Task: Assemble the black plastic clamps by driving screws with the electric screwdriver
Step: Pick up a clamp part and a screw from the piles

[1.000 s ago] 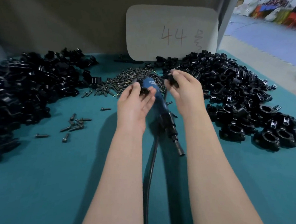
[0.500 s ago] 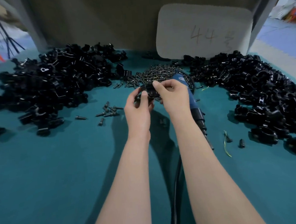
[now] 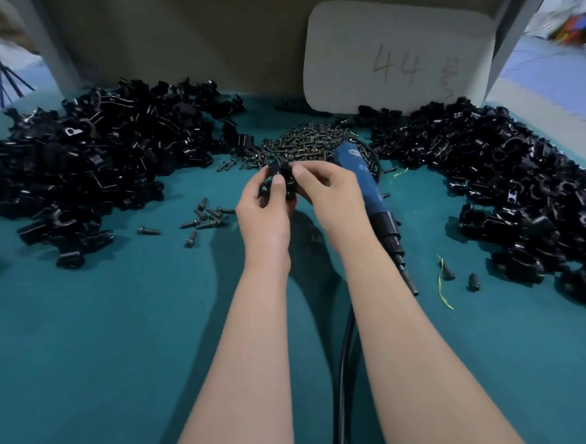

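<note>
Both hands meet just left of the electric screwdriver (image 3: 365, 186), which lies untouched on the teal table (image 3: 87, 354), blue body away from the person and black bit end pointing back toward them. The left hand (image 3: 265, 220) and the right hand (image 3: 335, 202) share one black clamp (image 3: 282, 179) — each grip is closed on it, thumb and fingertips pinching it from its own side, raised off the table. The fingers hide how the clamp's parts sit together.

At the far end of the screwdriver, touching its blue body, spreads a heap of screws (image 3: 304, 142). Well to the screwdriver's left, past the hands, is a large pile of black clamp parts (image 3: 92, 158). Between that pile and the hands a few loose screws (image 3: 205, 217) lie scattered. To the screwdriver's right lies a second pile of black clamps (image 3: 508, 181), and near its bit end are a thin green strand (image 3: 441, 288) and two small black pieces (image 3: 473, 282). A black cord (image 3: 342, 373) emerges from under the right forearm, left of the bit end, and runs toward the person. Behind the screwdriver — past the screws — stands a pale card (image 3: 398, 54) marked "44".
</note>
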